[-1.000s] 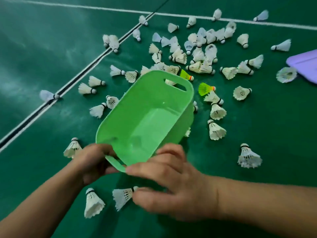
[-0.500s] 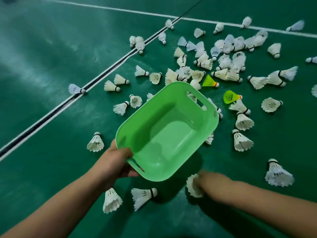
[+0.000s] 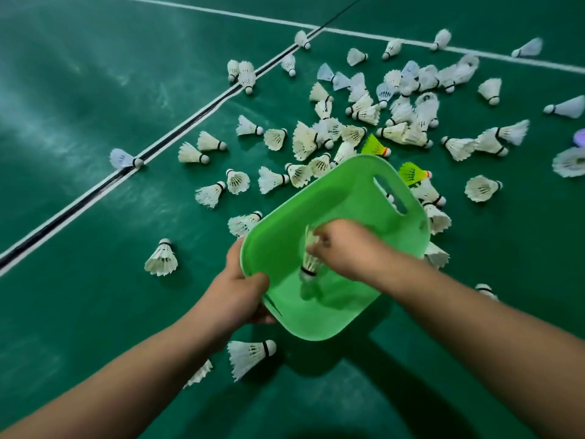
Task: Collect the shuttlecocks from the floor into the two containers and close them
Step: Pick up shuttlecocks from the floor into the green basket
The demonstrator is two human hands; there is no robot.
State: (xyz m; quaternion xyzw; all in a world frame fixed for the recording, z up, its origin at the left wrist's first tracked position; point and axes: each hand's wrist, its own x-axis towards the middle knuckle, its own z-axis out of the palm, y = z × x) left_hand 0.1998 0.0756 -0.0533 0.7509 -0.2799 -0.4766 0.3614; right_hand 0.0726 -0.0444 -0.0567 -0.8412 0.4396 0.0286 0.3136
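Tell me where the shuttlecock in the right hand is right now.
Head view, centre: the shuttlecock is inside the green basket, cork down, pinched by the right hand while the left hand holds the near rim.

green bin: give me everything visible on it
The green bin looks like glossy moulded plastic, rectangular with rounded corners and a slot handle in the far wall. It is open, lidless and tilted. The left hand grips its near-left rim; the right hand reaches inside, holding a white shuttlecock cork-down. More shuttlecocks lie around it on the floor.
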